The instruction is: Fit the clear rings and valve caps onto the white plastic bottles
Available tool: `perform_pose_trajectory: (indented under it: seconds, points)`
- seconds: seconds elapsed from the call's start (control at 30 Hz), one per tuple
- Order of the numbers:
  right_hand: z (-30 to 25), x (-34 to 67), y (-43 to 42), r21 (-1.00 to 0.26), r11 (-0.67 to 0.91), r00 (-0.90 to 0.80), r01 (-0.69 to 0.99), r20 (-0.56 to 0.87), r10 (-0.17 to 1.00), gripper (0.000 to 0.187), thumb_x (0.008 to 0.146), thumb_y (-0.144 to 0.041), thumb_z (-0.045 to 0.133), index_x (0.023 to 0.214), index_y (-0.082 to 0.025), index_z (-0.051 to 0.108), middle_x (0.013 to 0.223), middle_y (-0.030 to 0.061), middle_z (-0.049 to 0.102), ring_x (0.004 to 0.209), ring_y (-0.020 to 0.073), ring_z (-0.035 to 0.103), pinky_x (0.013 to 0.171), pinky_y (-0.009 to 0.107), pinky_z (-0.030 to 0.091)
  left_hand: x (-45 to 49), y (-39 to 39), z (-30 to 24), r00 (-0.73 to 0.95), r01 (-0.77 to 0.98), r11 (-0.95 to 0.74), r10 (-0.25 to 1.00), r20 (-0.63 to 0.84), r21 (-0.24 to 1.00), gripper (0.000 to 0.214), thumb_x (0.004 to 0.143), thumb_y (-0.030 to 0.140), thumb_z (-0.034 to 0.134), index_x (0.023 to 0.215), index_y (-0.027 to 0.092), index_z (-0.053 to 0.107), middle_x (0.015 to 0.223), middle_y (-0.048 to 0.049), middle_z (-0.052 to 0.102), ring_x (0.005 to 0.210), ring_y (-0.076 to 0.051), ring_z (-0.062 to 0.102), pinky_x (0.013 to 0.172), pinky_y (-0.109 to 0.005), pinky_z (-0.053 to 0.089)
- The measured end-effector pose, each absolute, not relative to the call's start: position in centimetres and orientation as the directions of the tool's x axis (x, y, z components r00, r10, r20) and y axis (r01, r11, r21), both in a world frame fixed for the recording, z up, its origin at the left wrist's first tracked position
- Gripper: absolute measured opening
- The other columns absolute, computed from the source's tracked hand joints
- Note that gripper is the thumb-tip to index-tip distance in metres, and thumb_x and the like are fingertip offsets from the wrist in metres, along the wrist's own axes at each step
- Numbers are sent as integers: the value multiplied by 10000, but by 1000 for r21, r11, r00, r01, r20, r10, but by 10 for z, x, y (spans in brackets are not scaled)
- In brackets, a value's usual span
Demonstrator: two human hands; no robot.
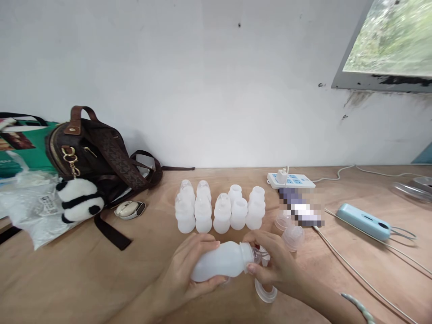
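A frosted white baby bottle [221, 261] lies tilted on its side just above the table, its neck pointing right. My left hand [184, 267] is wrapped round the bottle's body. At the neck, my right hand [278, 265] has its fingers closed on the white collar, where a clear nipple [257, 255] sticks out; the fingertips partly cover it. Below my right hand lies a translucent ring [266, 292]. Several frosted bottles [203, 211] stand in rows beyond my hands, some with clear tops, others with open necks [258, 193]. Clear caps [293, 237] sit to the right.
A dark backpack [101, 153] with a panda plush [80, 200] stands at left, near a plastic bag [37, 207] and a mouse [130, 209]. At right are a power strip [297, 181], a blurred-out phone [300, 207], cables and a light-blue device [364, 221].
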State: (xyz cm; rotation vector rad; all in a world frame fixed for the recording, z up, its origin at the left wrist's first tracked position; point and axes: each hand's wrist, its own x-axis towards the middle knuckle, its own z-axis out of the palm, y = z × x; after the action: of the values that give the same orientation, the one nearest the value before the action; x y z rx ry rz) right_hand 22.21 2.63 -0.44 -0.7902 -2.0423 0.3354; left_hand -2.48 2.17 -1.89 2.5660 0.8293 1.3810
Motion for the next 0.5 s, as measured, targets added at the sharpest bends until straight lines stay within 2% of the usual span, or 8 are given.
perform_pose_trajectory:
  seconds: [0.1,0.23,0.33,0.4,0.43,0.5]
  points:
    - [2,223,22,-571,715,-391,403,599,699,376,935,-549,513,809,-200,573,604,-24,569,512,122,514,481,229,413,-27,21,-20,474,435,-861,469,746,264,415,935,436,671,1272,227,551,1075,-111,718,940,-248,711,863,-352,576]
    - [13,226,21,-655,642,-447,398,472,759,266,941,-444,556,873,-200,636,693,4,662,603,148,604,557,250,482,-29,25,-21,460,446,-858,463,758,254,382,943,437,658,1239,212,570,1058,-115,721,915,-240,711,848,-348,574]
    - [24,239,29,-659,627,-478,415,428,767,320,994,-440,449,933,-208,660,727,21,706,659,165,653,602,274,518,-28,28,-21,459,429,-865,457,762,261,366,934,432,665,1214,212,582,1035,-110,728,895,-237,712,823,-343,576]
    - [32,255,39,-620,569,-385,540,420,822,428,1016,-469,321,917,-207,645,672,17,678,626,163,648,583,275,515,-26,28,-22,470,408,-877,440,765,253,374,929,433,668,1218,211,583,1020,-108,731,892,-237,714,814,-342,578]
    - [36,265,46,-565,481,-274,670,414,868,456,1013,-478,281,873,-215,626,640,7,648,608,160,636,578,273,505,-25,27,-22,471,400,-884,425,773,242,377,930,436,667,1218,208,585,1011,-107,731,887,-235,715,806,-338,580]
    - [43,286,60,-506,339,-116,793,422,899,385,981,-484,358,814,-219,582,657,16,635,615,173,613,602,295,477,-24,26,-20,448,395,-892,396,801,220,378,940,449,654,1208,190,591,993,-107,727,870,-227,713,783,-329,585]
